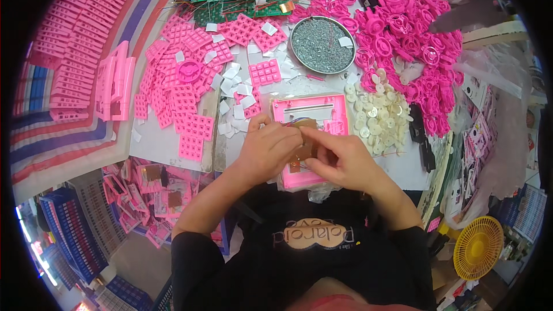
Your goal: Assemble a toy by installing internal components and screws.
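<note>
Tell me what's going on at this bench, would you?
A person is working with both hands over an open pink casing. The right hand and left hand meet at a brown piece above it; their exact grip is hidden. Pink keypads lie to the left, a round dish of small grey pieces sits beyond the casing, and pale discs and magenta parts are heaped to the right.

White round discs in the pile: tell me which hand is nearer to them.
Right. The right hand is just left of the white round discs, slightly closer to the person's body; the left hand is farther left, at the pink casing's left side.
</note>
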Tool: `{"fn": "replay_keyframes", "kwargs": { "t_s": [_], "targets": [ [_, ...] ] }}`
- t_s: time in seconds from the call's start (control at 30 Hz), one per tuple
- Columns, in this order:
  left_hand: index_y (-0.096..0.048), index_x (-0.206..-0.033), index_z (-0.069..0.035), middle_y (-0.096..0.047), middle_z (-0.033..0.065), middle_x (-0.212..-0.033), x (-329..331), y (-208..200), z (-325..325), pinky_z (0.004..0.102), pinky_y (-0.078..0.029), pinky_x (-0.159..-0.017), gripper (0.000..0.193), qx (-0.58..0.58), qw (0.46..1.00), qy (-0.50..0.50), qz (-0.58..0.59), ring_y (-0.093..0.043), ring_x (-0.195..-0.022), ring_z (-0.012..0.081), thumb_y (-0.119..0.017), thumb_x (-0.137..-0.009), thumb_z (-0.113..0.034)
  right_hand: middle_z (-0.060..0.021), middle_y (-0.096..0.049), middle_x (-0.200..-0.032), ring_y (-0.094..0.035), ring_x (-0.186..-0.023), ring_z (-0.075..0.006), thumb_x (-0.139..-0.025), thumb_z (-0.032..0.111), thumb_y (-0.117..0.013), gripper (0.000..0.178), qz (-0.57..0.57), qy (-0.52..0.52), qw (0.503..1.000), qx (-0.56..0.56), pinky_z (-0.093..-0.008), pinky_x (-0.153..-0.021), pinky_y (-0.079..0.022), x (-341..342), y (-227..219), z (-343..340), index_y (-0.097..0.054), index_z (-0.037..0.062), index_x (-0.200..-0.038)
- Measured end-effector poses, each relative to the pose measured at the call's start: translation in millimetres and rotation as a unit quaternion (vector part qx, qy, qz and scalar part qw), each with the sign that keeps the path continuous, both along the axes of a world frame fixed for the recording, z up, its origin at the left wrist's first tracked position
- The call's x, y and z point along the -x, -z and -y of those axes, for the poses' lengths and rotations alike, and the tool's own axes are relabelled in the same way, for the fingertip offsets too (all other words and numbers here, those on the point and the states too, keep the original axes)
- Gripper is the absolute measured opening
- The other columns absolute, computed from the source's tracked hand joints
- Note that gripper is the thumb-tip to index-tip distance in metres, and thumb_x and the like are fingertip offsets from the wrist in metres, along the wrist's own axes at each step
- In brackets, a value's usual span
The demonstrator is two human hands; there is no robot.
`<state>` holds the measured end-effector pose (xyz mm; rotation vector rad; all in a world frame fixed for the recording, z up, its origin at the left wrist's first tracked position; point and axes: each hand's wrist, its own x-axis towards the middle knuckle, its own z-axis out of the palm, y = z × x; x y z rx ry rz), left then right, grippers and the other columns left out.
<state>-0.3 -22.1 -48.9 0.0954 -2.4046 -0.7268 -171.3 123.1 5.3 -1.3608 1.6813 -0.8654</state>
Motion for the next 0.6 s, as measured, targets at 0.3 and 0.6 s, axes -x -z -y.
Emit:
{"fn": "replay_keyframes", "kwargs": {
  "t_s": [0.3,0.6],
  "targets": [
    [-0.066,-0.099,-0.010,-0.070,0.0027,-0.093,-0.3,-2.3,2.1,0.0389,-0.037,-0.082,0.024,-0.012,0.998,-0.055,0.017,-0.062,-0.075,0.0208,-0.076,-0.079,-0.004,-0.0029,-0.055,-0.060,-0.055,-0.052,-0.0140,-0.086,0.016,-0.074,0.058,0.074,-0.014,0.997,-0.029,-0.0296,-0.055,-0.045,9.2,-8.8,-19.6,-0.056,0.0067,-0.141],
    [-0.064,-0.092,-0.009,-0.067,0.0055,-0.087,1.4,-9.1,1.6,0.0415,-0.041,-0.083,0.013,-0.162,0.981,-0.100,0.038,-0.062,-0.078,0.0263,-0.072,-0.082,-0.007,-0.0008,-0.065,-0.084,-0.060,-0.074,-0.0117,-0.087,0.008,-0.074,0.034,-0.219,0.168,0.953,0.125,-0.0314,-0.064,-0.049,198.4,30.9,-17.6,-0.066,-0.0005,-0.119]
  ]
}}
